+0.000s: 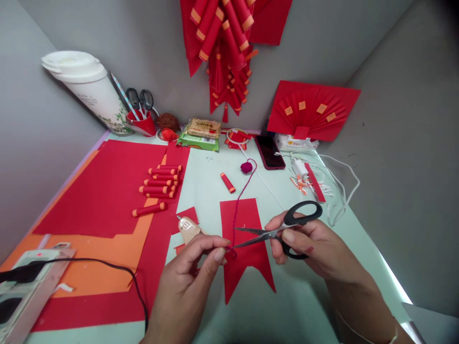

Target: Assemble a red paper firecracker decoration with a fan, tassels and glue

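Observation:
My left hand (199, 267) pinches the end of a thin magenta yarn (239, 195) between thumb and fingertips. That strand runs up the table to a small magenta yarn ball (246, 167). In my right hand (304, 239) are black-handled scissors (274, 233), their blades parted and pointing left, with the yarn close to the tips. Whether the blades touch the strand I cannot tell. Below both hands lies a red paper banner (244, 267) with a notched lower end. A beige glue gun (189, 229) rests partly behind my left hand.
Several red paper rolls with orange ends (158, 189) lie on red and orange sheets at left; a single roll (227, 183) lies mid-table. A power strip (39, 282) with a black cord sits front left. A phone (270, 152), white cables (344, 191) and paper scraps (304, 184) are at right.

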`<state>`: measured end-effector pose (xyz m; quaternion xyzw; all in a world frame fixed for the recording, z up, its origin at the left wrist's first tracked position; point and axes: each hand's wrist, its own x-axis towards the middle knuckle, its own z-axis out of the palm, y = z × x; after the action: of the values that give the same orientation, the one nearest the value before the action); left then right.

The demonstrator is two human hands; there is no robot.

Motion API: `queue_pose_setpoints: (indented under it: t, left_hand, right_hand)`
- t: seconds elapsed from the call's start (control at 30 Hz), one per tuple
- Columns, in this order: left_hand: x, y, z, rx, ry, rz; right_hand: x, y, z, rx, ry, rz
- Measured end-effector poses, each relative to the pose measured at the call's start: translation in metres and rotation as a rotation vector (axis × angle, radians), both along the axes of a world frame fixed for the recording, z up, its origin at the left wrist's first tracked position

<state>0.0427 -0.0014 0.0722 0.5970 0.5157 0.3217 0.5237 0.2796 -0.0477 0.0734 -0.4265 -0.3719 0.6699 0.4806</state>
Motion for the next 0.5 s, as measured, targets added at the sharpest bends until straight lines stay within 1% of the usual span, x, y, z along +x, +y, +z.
queue_pose_setpoints:
  t: [0.2,0.37,0.5]
  left_hand:
    - [-0.0005,-0.001,-0.001,-0.025,-0.029,0.013]
    - [-0.0019,-0.0017,-0.0029,-0.021,-0.028,0.016]
    - [-0.0022,-0.0012,-0.0044,-0.03,-0.019,0.013]
  right_hand:
    - [-0.0006,0.0002,-0.004,-0.003,-0.015,0.005]
    - [-0.0018,-0.0008,-0.0056,-0.019,-0.02,0.026]
    - [-0.0017,-0.0009,-0.0066,-0.013,-0.042,0.015]
